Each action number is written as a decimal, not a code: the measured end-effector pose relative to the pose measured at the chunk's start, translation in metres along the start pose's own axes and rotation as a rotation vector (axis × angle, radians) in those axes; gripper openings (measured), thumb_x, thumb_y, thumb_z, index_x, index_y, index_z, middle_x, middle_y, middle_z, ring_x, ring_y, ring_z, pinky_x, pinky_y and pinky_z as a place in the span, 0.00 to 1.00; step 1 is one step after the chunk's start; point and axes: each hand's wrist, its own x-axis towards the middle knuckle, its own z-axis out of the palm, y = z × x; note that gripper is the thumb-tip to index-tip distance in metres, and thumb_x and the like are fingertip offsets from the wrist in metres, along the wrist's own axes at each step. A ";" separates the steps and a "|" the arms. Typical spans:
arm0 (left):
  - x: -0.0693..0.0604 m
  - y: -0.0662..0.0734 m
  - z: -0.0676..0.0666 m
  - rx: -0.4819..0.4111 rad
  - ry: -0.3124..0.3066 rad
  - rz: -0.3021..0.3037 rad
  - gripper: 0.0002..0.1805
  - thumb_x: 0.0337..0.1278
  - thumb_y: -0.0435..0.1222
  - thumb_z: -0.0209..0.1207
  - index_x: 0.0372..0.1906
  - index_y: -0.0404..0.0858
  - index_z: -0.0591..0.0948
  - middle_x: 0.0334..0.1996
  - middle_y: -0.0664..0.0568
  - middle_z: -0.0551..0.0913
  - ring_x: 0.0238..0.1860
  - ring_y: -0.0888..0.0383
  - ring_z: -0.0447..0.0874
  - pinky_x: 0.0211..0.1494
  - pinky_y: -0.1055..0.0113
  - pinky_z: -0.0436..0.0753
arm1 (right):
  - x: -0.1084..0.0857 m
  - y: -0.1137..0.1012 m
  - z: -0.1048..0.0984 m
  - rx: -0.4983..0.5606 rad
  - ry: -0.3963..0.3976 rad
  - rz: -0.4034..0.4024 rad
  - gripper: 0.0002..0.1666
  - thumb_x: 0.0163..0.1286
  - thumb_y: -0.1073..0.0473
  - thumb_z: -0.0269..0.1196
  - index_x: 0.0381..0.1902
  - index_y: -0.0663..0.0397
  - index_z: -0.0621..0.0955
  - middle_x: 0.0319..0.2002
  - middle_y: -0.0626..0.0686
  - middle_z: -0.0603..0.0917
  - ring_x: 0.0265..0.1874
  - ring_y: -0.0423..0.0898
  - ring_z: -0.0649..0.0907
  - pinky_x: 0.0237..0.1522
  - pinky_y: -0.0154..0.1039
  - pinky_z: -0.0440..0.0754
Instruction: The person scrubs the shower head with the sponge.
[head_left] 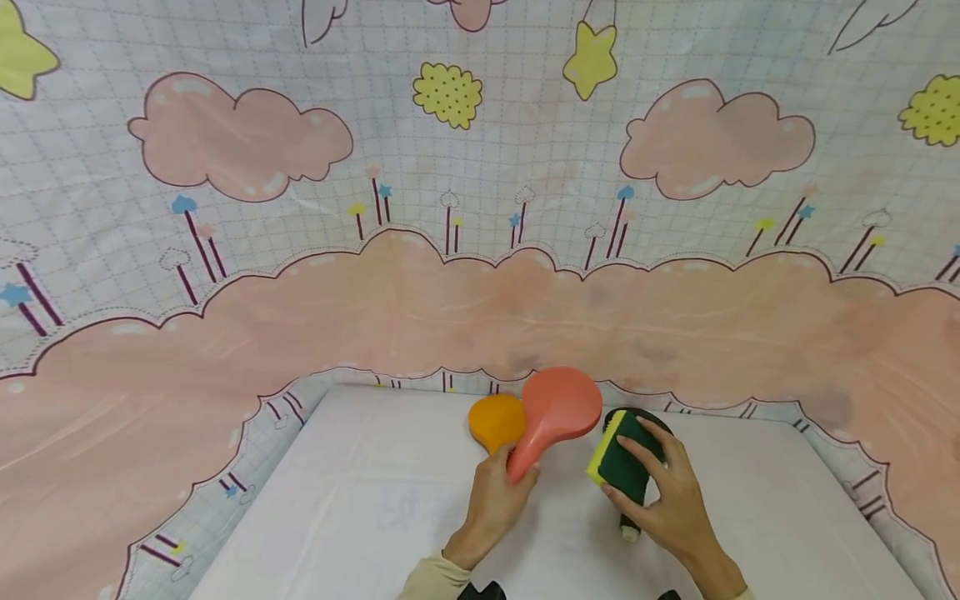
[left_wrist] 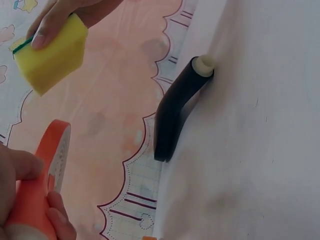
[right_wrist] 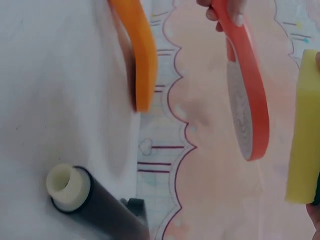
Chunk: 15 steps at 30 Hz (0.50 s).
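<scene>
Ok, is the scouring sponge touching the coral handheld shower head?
Apart. The left wrist view shows a plain gap, with pink backdrop visible between the scouring sponge and the coral handheld shower head.

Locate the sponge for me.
In the head view, the sponge is right of centre, held in the right hand, right of the red shower head and partly covering the black shower head.

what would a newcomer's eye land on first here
Probably the coral-red shower head, held by the left hand above the white table. Next, the yellow-and-green sponge in the right hand, partly hiding a black shower head in the head view. Behind, big pink clouds decorate the backdrop.
</scene>
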 end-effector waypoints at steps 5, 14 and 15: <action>0.000 -0.003 -0.008 -0.006 0.019 0.061 0.18 0.50 0.39 0.70 0.46 0.36 0.83 0.33 0.51 0.85 0.30 0.62 0.76 0.35 0.71 0.73 | 0.007 -0.008 0.007 0.032 0.024 -0.045 0.43 0.37 0.55 0.81 0.57 0.44 0.81 0.67 0.61 0.70 0.62 0.59 0.70 0.42 0.62 0.84; -0.006 -0.002 -0.012 -0.061 0.021 0.137 0.20 0.47 0.38 0.72 0.47 0.38 0.82 0.35 0.52 0.86 0.31 0.65 0.77 0.36 0.73 0.74 | 0.018 -0.026 0.025 0.077 0.101 -0.126 0.35 0.58 0.32 0.67 0.57 0.45 0.82 0.67 0.64 0.70 0.64 0.57 0.69 0.63 0.38 0.73; -0.006 -0.001 -0.013 -0.059 0.025 0.144 0.20 0.48 0.38 0.72 0.47 0.38 0.82 0.35 0.52 0.86 0.31 0.65 0.77 0.35 0.73 0.75 | 0.019 -0.027 0.027 0.082 0.121 -0.148 0.35 0.60 0.30 0.64 0.56 0.45 0.82 0.66 0.64 0.71 0.63 0.58 0.69 0.65 0.33 0.68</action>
